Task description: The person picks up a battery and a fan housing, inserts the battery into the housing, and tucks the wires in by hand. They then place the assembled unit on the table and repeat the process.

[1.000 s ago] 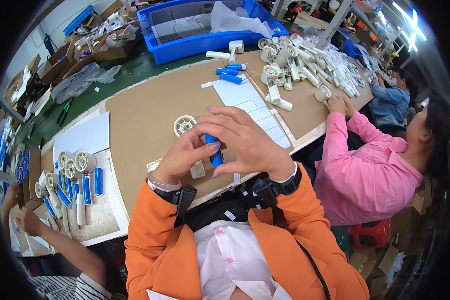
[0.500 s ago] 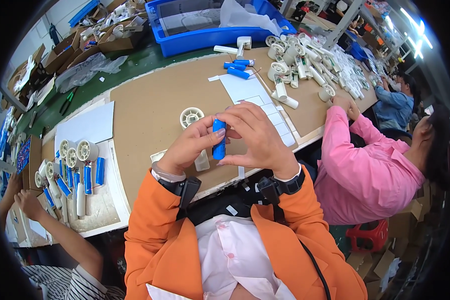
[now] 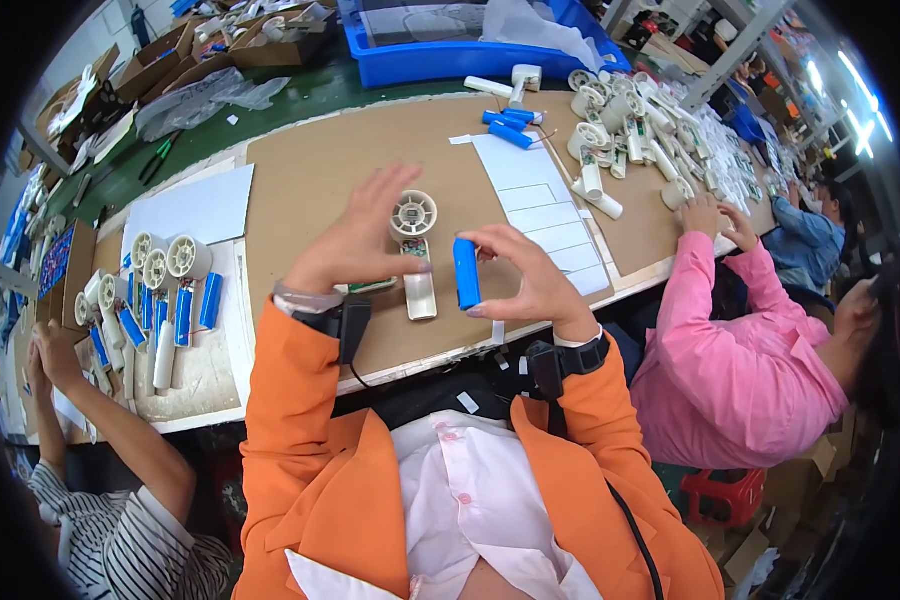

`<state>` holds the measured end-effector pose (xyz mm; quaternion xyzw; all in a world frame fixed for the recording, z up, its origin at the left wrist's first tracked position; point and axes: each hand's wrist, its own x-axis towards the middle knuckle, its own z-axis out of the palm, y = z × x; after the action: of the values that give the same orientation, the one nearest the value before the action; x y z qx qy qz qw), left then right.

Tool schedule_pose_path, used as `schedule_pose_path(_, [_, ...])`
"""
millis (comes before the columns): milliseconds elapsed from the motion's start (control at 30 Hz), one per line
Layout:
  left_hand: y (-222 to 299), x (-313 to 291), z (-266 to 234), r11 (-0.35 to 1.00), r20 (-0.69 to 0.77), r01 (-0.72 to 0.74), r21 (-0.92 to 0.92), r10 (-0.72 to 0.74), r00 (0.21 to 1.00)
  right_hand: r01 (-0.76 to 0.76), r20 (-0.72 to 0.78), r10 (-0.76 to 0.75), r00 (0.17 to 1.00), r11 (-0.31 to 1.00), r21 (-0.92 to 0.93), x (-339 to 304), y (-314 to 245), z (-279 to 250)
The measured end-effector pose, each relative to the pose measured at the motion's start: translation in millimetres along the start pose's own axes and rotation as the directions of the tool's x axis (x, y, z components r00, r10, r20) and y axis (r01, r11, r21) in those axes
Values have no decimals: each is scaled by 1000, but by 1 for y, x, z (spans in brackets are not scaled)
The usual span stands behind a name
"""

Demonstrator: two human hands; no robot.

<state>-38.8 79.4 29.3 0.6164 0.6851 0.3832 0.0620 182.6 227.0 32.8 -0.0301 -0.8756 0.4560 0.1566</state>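
My right hand [image 3: 535, 280] holds a blue cylindrical battery pack [image 3: 466, 273] upright between thumb and fingers, above the table. To its left, my left hand [image 3: 355, 240] is open, fingers spread and a little blurred, with nothing in its grasp. Its thumb reaches over a white plastic housing [image 3: 421, 298] that lies on the brown board, and I cannot tell whether it touches. The housing has a round spoked head [image 3: 413, 214] at its far end and a bit of green circuit board in its handle. Part of another green-edged piece [image 3: 372, 286] shows under my left hand.
White sheets [image 3: 535, 205] and several blue battery packs [image 3: 510, 133] lie ahead right, beside a heap of white housings [image 3: 620, 115]. More housings with blue packs [image 3: 175, 290] stand left. A blue bin [image 3: 470, 62] is behind. People sit on both sides, one in a pink sleeve [image 3: 690, 320].
My left hand has let go of the battery pack, opened and moved left over the housing. My right hand keeps the pack, slightly lower. The view has shifted a little.
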Motion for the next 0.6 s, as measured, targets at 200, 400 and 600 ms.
schedule_pose_path(200, [-22,1,17,995,172,-17,-100,34,985,-69,94,60,994,993,93,4,6,17])
schedule_pose_path(400, [-27,5,16,984,210,52,-171,-15,977,-121,104,110,988,987,108,13,7,22])
schedule_pose_path(600, [-30,0,13,991,175,51,-125,-28,984,-152,135,140,981,985,85,17,8,24])
